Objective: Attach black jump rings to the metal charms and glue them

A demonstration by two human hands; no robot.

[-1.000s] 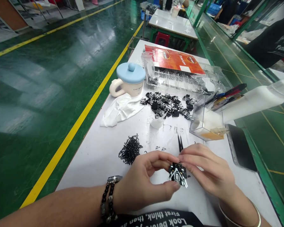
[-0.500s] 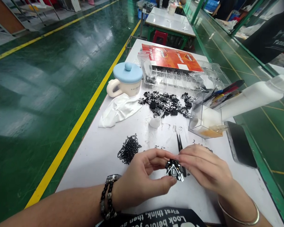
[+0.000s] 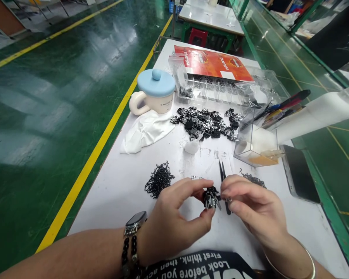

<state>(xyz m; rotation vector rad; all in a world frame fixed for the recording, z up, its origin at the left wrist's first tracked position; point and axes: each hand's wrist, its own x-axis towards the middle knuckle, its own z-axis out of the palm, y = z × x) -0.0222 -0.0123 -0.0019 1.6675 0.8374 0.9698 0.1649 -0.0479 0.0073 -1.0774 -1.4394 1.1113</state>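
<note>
My left hand point(image 3: 171, 219) pinches a small black-and-silver metal part point(image 3: 211, 197) between thumb and fingers, above the white tabletop point(image 3: 110, 205). My right hand point(image 3: 253, 205) grips black tweezers point(image 3: 222, 176), whose tips point away from me, and its fingertips sit against the part. A tangled pile of black wire hooks point(image 3: 159, 180) lies left of my left hand. A smaller tangle of hooks point(image 3: 253, 180) lies just beyond my right hand. Farther away is a heap of black-and-silver pieces point(image 3: 206, 124).
Beyond the heap are a clear compartment tray point(image 3: 212, 91) and an orange-red printed card point(image 3: 212, 64). A blue-lidded mug point(image 3: 154, 93), white cloth point(image 3: 145, 131), clear box with pens point(image 3: 256, 139), white bottle point(image 3: 317, 114) and phone point(image 3: 299, 174) surround the work area. The table's left edge meets a green floor.
The held part has turned and now shows more of its edge. My hands have drawn slightly closer, and the view has shifted, revealing more of the hook tangle beyond my right hand.
</note>
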